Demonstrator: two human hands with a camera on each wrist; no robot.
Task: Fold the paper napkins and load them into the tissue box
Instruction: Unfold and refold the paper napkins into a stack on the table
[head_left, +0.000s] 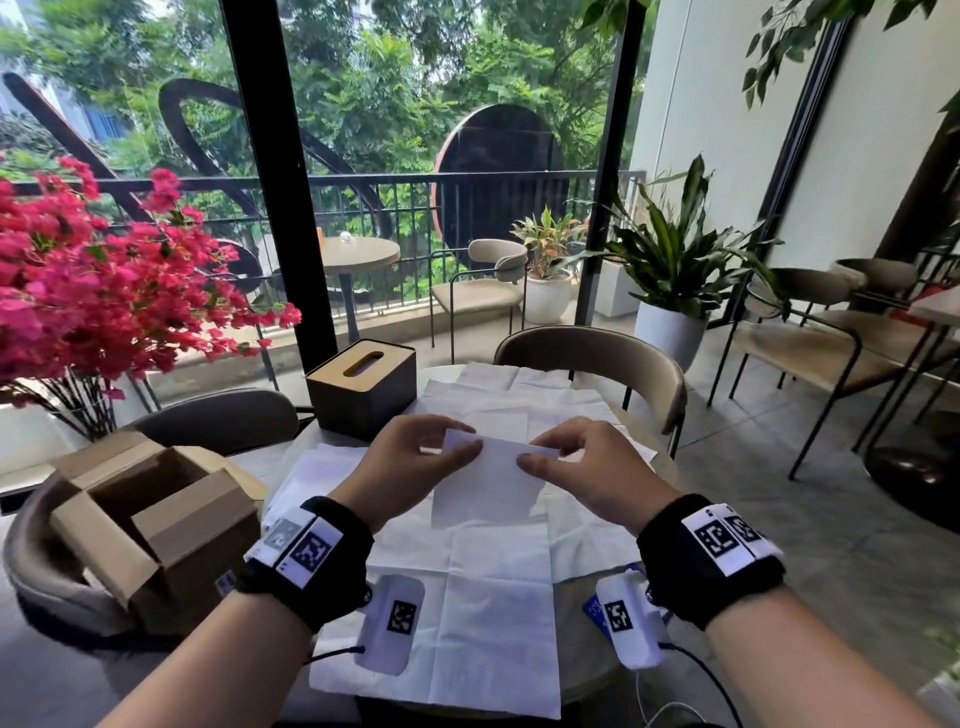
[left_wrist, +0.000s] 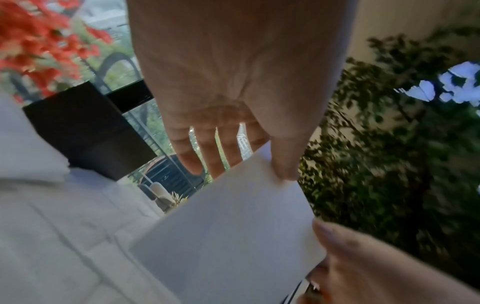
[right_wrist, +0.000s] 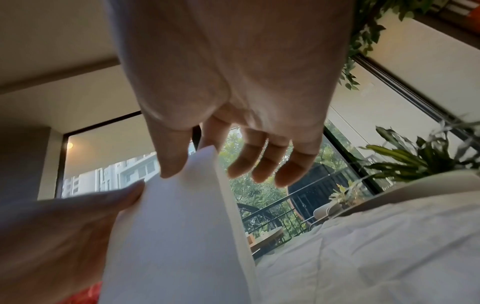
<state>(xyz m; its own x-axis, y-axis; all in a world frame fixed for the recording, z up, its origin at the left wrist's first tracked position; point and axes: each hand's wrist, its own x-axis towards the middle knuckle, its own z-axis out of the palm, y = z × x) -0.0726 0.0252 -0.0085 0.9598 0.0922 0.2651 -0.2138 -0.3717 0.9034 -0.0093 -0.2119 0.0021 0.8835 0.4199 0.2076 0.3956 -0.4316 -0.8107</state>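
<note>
A folded white napkin (head_left: 488, 483) hangs above the table between both hands. My left hand (head_left: 415, 462) pinches its upper left corner between thumb and fingers, and the same hand (left_wrist: 259, 156) and napkin (left_wrist: 233, 236) show in the left wrist view. My right hand (head_left: 576, 467) pinches the upper right edge; in the right wrist view my right hand (right_wrist: 197, 160) holds the napkin (right_wrist: 176, 236) by thumb and forefinger. Several unfolded napkins (head_left: 467, 597) lie spread over the round table. The dark tissue box (head_left: 363, 392) with a wooden slotted lid stands behind my left hand.
An open cardboard box (head_left: 156, 514) sits on a chair at the left. A beige chair (head_left: 602, 364) stands behind the table. Pink flowers (head_left: 104, 286) rise at the far left. More chairs (head_left: 810, 317) and a potted plant (head_left: 675, 270) stand to the right.
</note>
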